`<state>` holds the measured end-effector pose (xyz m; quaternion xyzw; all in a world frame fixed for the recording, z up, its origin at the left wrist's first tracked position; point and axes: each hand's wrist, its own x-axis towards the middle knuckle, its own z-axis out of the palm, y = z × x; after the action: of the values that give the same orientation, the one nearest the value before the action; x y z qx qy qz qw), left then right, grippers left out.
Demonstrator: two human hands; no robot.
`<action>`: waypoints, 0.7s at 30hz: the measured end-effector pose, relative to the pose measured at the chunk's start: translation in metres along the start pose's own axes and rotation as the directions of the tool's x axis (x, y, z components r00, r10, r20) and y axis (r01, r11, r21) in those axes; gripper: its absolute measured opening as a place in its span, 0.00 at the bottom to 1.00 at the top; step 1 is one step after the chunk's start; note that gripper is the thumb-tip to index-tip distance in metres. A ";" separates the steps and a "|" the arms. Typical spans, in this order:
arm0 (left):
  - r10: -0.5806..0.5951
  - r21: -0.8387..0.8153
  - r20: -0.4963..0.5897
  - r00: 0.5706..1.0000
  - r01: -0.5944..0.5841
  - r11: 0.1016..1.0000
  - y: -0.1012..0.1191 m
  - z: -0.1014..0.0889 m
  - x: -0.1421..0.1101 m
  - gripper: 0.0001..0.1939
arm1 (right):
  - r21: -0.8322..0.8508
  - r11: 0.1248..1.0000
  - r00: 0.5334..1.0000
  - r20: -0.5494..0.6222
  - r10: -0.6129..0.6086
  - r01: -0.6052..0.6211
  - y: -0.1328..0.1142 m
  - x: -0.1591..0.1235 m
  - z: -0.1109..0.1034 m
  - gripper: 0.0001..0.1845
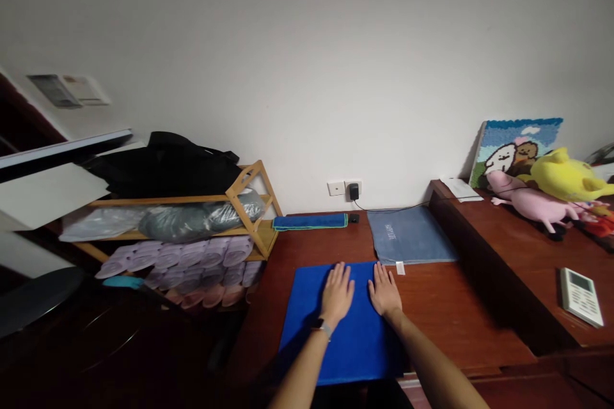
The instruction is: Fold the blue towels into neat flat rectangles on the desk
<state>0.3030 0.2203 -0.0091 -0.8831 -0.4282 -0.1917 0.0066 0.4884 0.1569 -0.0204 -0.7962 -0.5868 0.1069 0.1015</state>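
A bright blue cloth (357, 345) lies spread flat on the reddish-brown wooden table (432, 307). My left hand (338, 293) rests palm down on its upper middle part, fingers stretched forward; a watch with a grey band (322, 327) is on that wrist. Flat near the cloth's upper right edge is my right hand (384, 289), fingers extended and slightly spread. Neither hand grips anything. Beyond the right hand lies a grey-blue cloth (412, 236) with a white tag (400, 268). A folded blue cloth with green edging (309, 222) sits along the wall.
A wooden rack (259, 204) holding slippers (192, 255), plastic-wrapped items and a black bag (167, 166) stands at left. A black plug (354, 192) is in the wall socket. On the higher surface at right are plush toys (532, 201), a picture (515, 147) and a white keypad device (580, 296).
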 end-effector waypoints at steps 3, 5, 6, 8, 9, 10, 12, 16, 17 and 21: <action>0.060 -0.077 0.069 0.996 -0.055 0.996 0.049 0.022 0.005 0.28 | -0.022 1.000 1.000 0.009 -0.016 0.016 0.003 0.000 0.001 0.37; 0.062 -0.103 0.101 0.993 -0.052 0.993 0.058 0.030 0.003 0.28 | -0.035 0.999 0.999 0.015 -0.029 0.030 0.004 0.000 0.003 0.37; 0.062 -0.106 0.111 0.992 -0.051 0.993 0.056 0.031 0.001 0.28 | -0.037 0.999 0.999 0.011 -0.032 0.032 0.004 0.001 0.004 0.37; 0.050 -0.090 0.127 0.991 -0.039 0.995 0.041 0.027 -0.006 0.29 | -0.037 0.999 1.000 0.000 -0.019 0.018 0.004 0.001 0.005 0.37; 0.028 -0.071 0.132 0.991 -0.019 0.997 0.030 0.023 -0.010 0.30 | -0.036 0.999 1.000 -0.005 -0.011 0.011 0.003 0.002 0.006 0.38; -0.008 -0.047 0.136 0.991 0.014 0.999 0.017 0.017 -0.015 0.31 | -0.036 0.999 1.000 -0.006 -0.005 0.004 0.003 0.002 0.006 0.38; -0.093 0.005 0.145 0.985 0.093 0.996 -0.013 0.006 -0.026 0.33 | -0.032 0.999 1.000 -0.004 0.006 -0.007 0.001 0.002 0.007 0.38; -0.229 0.100 0.119 0.966 0.218 0.971 -0.071 -0.011 -0.055 0.35 | -0.012 1.000 1.000 -0.014 0.009 -0.009 0.001 0.002 0.008 0.38; -0.252 0.121 0.102 0.962 0.240 0.963 -0.082 -0.013 -0.062 0.36 | -0.008 1.000 1.000 -0.016 0.009 -0.009 0.001 0.002 0.008 0.38; -0.280 0.159 0.070 0.957 0.267 0.950 -0.101 -0.015 -0.075 0.37 | -0.010 1.000 1.000 -0.013 0.025 -0.025 0.000 0.002 0.006 0.38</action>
<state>0.1795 0.2252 -0.0361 -0.8201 -0.5594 -0.1176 0.0258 0.4869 0.1591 -0.0265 -0.8046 -0.5768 0.1001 0.0999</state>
